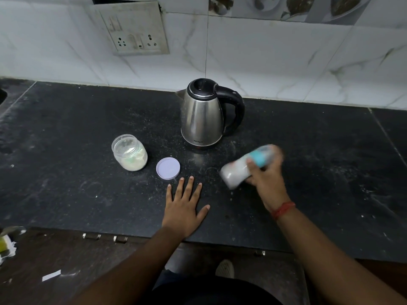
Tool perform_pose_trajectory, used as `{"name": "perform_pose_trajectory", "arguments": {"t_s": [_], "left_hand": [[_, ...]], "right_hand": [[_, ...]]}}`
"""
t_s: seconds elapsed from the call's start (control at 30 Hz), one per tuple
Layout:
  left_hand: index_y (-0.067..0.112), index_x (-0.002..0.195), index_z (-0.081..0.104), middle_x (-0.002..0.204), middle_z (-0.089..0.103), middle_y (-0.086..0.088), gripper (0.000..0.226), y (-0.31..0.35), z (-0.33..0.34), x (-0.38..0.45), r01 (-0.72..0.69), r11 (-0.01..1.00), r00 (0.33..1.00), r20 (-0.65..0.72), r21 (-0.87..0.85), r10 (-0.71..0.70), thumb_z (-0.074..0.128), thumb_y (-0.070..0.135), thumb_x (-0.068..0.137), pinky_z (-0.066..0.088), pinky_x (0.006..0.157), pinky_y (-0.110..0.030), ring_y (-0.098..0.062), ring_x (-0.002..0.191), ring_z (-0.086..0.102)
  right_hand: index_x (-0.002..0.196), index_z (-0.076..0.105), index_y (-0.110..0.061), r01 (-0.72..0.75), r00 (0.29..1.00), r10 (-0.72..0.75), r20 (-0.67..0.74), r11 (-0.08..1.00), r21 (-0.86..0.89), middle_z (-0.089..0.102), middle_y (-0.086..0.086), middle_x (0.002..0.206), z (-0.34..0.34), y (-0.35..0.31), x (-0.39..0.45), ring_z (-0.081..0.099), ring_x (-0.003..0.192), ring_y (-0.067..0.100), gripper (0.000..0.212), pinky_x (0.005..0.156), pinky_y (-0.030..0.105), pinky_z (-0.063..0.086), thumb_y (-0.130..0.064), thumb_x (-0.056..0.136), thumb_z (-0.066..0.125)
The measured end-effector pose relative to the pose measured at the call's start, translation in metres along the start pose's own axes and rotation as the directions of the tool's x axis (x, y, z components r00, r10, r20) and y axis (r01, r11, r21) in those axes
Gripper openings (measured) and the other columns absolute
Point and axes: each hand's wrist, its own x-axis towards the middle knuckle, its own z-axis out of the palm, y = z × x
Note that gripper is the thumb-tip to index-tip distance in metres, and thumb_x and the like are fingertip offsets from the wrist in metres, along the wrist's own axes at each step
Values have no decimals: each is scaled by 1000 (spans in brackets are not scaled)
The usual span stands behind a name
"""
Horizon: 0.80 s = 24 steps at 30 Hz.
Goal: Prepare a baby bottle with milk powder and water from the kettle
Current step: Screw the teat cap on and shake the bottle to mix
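The right hand gripped the baby bottle around its waist, fingers and thumb curled about it; the bottle was blurred, which read as shaking, and that was a judgement from the smear alone. Its long axis ran tilted, the pale base pointing toward 8 o'clock and the teal collar and cap end toward 2 o'clock; it was held above the dark counter, not resting on it. White filled the body, so powder and water seemed already in, and the mixing looked like the step in hand.

The left hand lay flat on the counter with fingers straight and spread, holding nothing; its fingertips pointed to 12 o'clock, just short of the lilac lid. The open powder jar stood at 10 o'clock from that lid, near it but apart; the kettle stood upright at 12 o'clock from the left hand, its handle turned toward 3 o'clock.

For recapping the jar the left hand was plainly the nearer; the lid lay just beyond its fingers and the jar a little farther to 11 o'clock.
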Motion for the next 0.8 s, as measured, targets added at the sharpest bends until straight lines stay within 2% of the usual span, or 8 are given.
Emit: {"name": "perform_pose_trajectory", "arguments": {"t_s": [0.03, 0.07, 0.2, 0.3, 0.47, 0.63, 0.8], "left_hand": [[30, 163, 17, 172, 6, -3, 77, -1, 0, 0, -3, 1000, 1000, 1, -2, 3, 18, 72, 98, 0, 125, -60, -28, 159, -1], [30, 162, 18, 172, 7, -3, 77, -1, 1, 0, -5, 1000, 1000, -1, -2, 5, 19, 72, 98, 1, 124, -61, -29, 159, 0], [28, 161, 23, 171, 14, -4, 77, -1, 3, 1, -3, 1000, 1000, -19, -2, 3, 20, 72, 98, 6, 124, -62, -30, 158, 7], [28, 161, 23, 171, 13, -4, 77, -2, 4, 1, -7, 1000, 1000, -24, -5, 7, 20, 72, 98, 6, 124, -62, -30, 158, 7], [30, 162, 18, 172, 9, -3, 77, -1, 3, 2, -4, 1000, 1000, -12, 3, 4, 17, 72, 98, 0, 125, -60, -29, 159, 2], [30, 162, 16, 172, 8, -3, 77, -2, 4, 1, -3, 1000, 1000, -7, 7, 3, 16, 73, 98, 0, 125, -60, -29, 159, 1], [30, 162, 18, 172, 8, -4, 77, -2, 4, 2, -6, 1000, 1000, -8, 4, 6, 18, 72, 98, 1, 125, -61, -29, 159, 2]], "right_hand": [[135, 38, -43, -8, 990, 18, 140, 997, -74, 58, 4, 128, 1, 3, -3, 66, 113, 27, 62, 82, 47, 63, -18, 91, 74], [137, 39, -44, -8, 974, 36, 222, 992, -125, 57, 5, 130, 2, 6, -6, 66, 113, 26, 65, 83, 48, 62, -20, 89, 76], [140, 37, -43, -19, 991, 21, 130, 1000, -15, 56, 9, 132, 4, 0, -8, 66, 115, 29, 64, 83, 53, 62, -29, 90, 75], [142, 35, -40, -18, 988, 22, 152, 999, -30, 55, 11, 133, 6, -2, -9, 66, 115, 28, 66, 82, 49, 63, -29, 90, 74], [144, 34, -39, -23, 987, 31, 161, 998, -51, 53, 6, 133, 0, -5, -6, 65, 117, 26, 69, 84, 52, 62, -30, 89, 75], [144, 34, -39, -27, 988, 34, 153, 999, -47, 52, 6, 134, -1, -6, -5, 64, 118, 26, 68, 84, 49, 62, -26, 90, 74], [140, 34, -46, -24, 990, 31, 135, 998, -50, 50, 5, 134, -1, -5, -2, 63, 117, 26, 66, 84, 49, 62, -27, 91, 74]]}}
